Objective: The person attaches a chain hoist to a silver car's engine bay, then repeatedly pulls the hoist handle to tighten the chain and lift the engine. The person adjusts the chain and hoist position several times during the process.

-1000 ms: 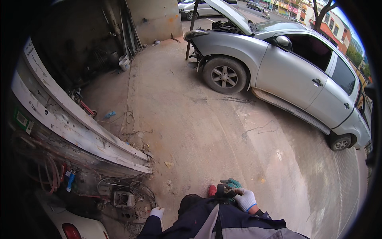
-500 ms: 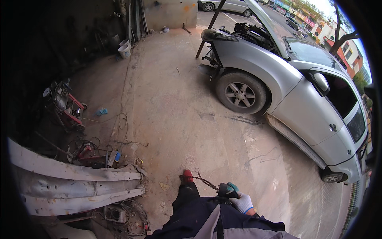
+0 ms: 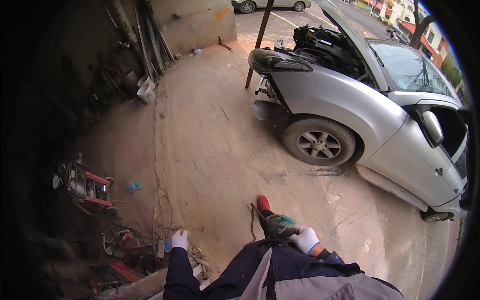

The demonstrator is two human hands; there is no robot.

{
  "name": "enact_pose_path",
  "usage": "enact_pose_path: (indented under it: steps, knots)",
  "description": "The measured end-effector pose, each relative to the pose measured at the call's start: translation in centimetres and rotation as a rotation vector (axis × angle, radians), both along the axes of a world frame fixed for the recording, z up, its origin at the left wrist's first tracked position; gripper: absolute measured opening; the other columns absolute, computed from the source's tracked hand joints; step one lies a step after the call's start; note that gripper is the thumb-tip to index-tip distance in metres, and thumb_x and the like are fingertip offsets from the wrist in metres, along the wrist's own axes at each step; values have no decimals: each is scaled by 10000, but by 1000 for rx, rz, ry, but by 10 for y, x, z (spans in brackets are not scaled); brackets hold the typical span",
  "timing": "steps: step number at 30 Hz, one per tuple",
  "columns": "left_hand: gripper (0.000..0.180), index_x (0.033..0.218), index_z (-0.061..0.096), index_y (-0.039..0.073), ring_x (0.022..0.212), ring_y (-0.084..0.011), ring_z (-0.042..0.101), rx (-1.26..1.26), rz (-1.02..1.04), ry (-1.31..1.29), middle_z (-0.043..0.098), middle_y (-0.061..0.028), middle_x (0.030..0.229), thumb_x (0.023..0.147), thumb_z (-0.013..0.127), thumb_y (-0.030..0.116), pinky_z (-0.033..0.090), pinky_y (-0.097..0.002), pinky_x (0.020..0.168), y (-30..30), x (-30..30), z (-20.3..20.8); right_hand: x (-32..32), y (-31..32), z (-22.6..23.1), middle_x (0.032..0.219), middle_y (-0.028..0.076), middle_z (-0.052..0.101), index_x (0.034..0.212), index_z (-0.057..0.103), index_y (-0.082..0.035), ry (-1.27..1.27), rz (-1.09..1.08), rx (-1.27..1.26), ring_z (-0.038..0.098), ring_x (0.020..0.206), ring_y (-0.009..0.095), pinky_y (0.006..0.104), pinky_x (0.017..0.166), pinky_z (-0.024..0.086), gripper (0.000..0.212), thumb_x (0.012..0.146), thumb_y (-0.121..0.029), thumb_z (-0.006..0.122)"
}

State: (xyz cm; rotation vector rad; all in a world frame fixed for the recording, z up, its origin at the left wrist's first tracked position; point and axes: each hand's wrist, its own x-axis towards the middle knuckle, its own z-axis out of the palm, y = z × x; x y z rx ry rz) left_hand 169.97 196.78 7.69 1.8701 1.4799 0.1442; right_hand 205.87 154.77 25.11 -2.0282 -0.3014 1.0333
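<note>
Left hand (image 3: 179, 239) reappeared, right hand (image 3: 304, 240) clutching dark bundle (image 3: 280, 230), its shape unclear

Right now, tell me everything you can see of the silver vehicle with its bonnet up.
The silver vehicle stands on its tyres on the floor at the right, nose toward the picture's left. Its painted, metal-looking body has a raised bonnet baring dark engine parts, a headlamp, spoked front wheel, ridged side step and wing mirror. The nose looks partly stripped. A dark post stands there; contact is unclear. The left hand and right hand are clear of it.
</note>
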Motion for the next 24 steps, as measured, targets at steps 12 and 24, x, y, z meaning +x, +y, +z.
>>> enact_pose_path:
  steps: [12,24]
  knots:
    - [399,958,725,-76,777,-367,715,-496,70,147,724,-239,808,924,628,309,578,-470,772,57,115,-55,263,244,9,1051,172,790,1162,814,-139,-202,33,-83,775,994,325,386,913,591,288,928,-249,688]
    - [347,1012,724,-83,727,-287,700,-351,231,86,735,-175,832,969,628,248,569,-432,695,414,203,-77,382,460,-92,899,144,803,1129,828,-24,-181,-360,-292,727,720,162,306,701,586,284,872,-99,732]
